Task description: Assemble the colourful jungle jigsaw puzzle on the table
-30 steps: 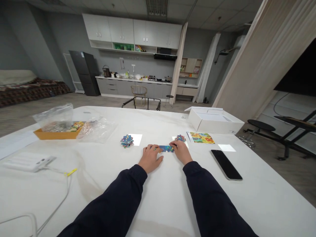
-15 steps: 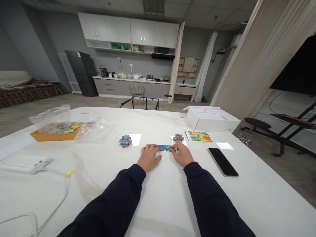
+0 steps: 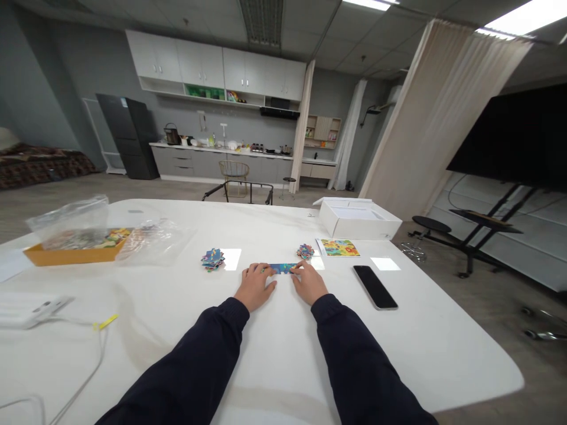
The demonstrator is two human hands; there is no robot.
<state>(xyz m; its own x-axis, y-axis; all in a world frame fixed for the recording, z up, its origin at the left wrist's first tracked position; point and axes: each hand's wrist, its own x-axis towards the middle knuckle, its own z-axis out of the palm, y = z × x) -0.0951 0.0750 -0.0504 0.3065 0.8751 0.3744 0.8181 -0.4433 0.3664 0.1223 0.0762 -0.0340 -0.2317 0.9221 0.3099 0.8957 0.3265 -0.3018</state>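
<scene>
A short blue strip of joined jigsaw puzzle pieces (image 3: 282,268) lies flat on the white table between my hands. My left hand (image 3: 256,285) rests over its left end, fingers laid down and thumb held apart. At the right end, my right hand (image 3: 309,283) has its fingertips bent onto a puzzle piece; the fingers partly cover that piece. One pile of puzzle pieces (image 3: 213,260) is beyond my left hand. Another, smaller pile of puzzle pieces (image 3: 305,252) sits just past my right hand.
A picture card (image 3: 340,247) and a black phone (image 3: 374,287) lie to the right, with a white box (image 3: 359,219) behind. On the left are a yellow tray (image 3: 71,255), crumpled clear plastic (image 3: 153,245) and a white device (image 3: 31,310) with a cable.
The camera view has tilted up and turned right, so everything appears shifted left. My right fingers have come down closer over the strip's right end. My left hand stays on the strip.
</scene>
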